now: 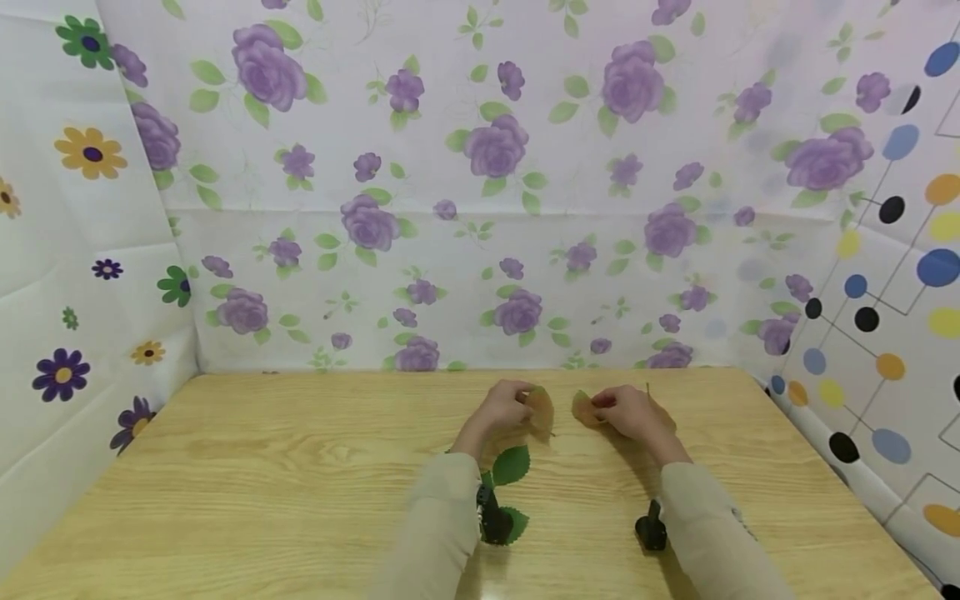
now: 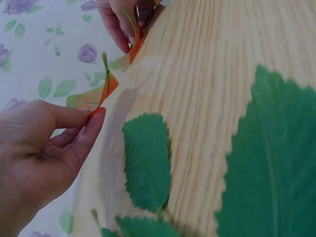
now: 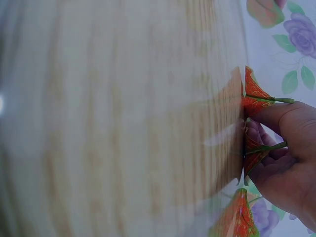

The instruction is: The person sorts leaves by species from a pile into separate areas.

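Observation:
Between thumb and fingertips, my left hand (image 1: pixel 507 406) pinches an orange leaf with green edges (image 1: pixel 540 410); its green stem sticks up in the left wrist view. To its right, my right hand (image 1: pixel 628 410) pinches an orange-red leaf (image 1: pixel 585 408) close to the tabletop. In the right wrist view, red-orange leaf parts with green stems show on both sides of the thumb, one above (image 3: pixel 256 94) and one below (image 3: pixel 256 150); whether they belong to one leaf or two, I cannot tell. Another orange leaf (image 1: pixel 662 414) lies beside the right wrist, partly hidden by it.
Toothed green leaves (image 1: pixel 512 465) lie on the wooden table (image 1: pixel 300 475) beside the left forearm, partly covered by it and the black wrist camera (image 1: pixel 495 517). A second wrist camera (image 1: pixel 651 529) is at the right sleeve. Floral cloth (image 1: pixel 450 250) hangs behind the table's far edge.

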`<state>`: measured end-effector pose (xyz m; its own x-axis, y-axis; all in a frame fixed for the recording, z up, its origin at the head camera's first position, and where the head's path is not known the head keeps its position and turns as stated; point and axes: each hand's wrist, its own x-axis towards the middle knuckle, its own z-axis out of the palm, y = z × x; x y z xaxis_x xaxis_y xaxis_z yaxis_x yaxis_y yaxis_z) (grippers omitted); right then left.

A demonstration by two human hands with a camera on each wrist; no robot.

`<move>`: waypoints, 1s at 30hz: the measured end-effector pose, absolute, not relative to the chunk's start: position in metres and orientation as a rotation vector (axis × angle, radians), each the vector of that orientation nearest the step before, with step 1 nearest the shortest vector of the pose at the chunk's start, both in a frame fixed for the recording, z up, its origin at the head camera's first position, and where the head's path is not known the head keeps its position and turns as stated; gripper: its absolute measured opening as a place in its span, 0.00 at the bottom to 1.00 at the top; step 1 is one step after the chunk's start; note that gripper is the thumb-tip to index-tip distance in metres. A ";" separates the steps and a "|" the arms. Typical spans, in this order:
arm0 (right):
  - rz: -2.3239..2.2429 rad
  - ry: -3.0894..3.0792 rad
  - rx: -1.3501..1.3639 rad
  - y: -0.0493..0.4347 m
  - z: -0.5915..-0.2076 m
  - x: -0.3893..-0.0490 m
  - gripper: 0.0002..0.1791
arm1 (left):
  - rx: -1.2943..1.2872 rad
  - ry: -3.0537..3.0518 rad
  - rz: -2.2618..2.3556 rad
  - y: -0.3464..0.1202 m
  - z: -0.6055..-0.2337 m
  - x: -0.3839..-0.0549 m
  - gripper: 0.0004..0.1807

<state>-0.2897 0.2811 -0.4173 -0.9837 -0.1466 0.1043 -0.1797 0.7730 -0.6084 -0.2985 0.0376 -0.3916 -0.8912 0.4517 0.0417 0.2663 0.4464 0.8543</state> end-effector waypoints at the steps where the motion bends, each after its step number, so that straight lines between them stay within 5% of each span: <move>1: 0.999 -2.909 0.278 0.281 -0.417 -0.289 0.12 | 0.631 2.505 1.419 0.039 -0.393 -0.299 0.24; 15: 0.979 -2.905 0.269 0.282 -0.419 -0.291 0.11 | 0.545 2.498 1.495 0.055 -0.408 -0.296 0.24; 30: 0.947 -2.886 0.248 0.281 -0.423 -0.292 0.11 | 0.415 2.786 1.601 0.079 -0.422 -0.304 0.07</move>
<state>-0.2916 0.2805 -0.4227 -0.9823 -0.1242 0.1399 -0.1829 0.7942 -0.5795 -0.3043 0.0786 -0.4223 -0.9624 0.1710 0.2109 0.2684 0.4802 0.8351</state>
